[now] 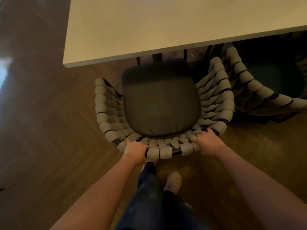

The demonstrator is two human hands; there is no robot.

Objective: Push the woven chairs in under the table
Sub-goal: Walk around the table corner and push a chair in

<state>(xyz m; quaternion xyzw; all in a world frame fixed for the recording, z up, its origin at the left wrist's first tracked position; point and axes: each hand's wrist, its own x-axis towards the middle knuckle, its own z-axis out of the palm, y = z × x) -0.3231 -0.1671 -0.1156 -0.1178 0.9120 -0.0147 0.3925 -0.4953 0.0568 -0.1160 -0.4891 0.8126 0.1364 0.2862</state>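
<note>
Seen from above: a woven chair [114, 120] with a curved back of thick beige cord loops over a dark frame, carrying a dark seat cushion [160, 100]. Stands on the near side of the table [149, 30], close to the table's left corner, seat facing the table. Front edge of the cushion just at the table's edge, its far end shaded by the tabletop; most of the seat and the whole backrest out from under the table.

Left hand [135, 151] closed around the top rail of the backrest, left of the rail's middle, fingers curled over the cord loops, thumb side toward the rail's centre. Right hand [206, 143] gripping the same rail further right, fingers wrapped over the woven loops and reaching into the inner side of the back. Both arms bare and stretched forward toward the table.

A second woven chair [255, 90], just right of the first and touching or nearly touching it at the armrests, tucked further under the table's edge, its seat mostly in shadow.

Below the backrest, dark trousers [149, 201] and a pale perforated shoe [173, 181] on the wooden herringbone floor [41, 130], on the side of the chair away from the table.
</note>
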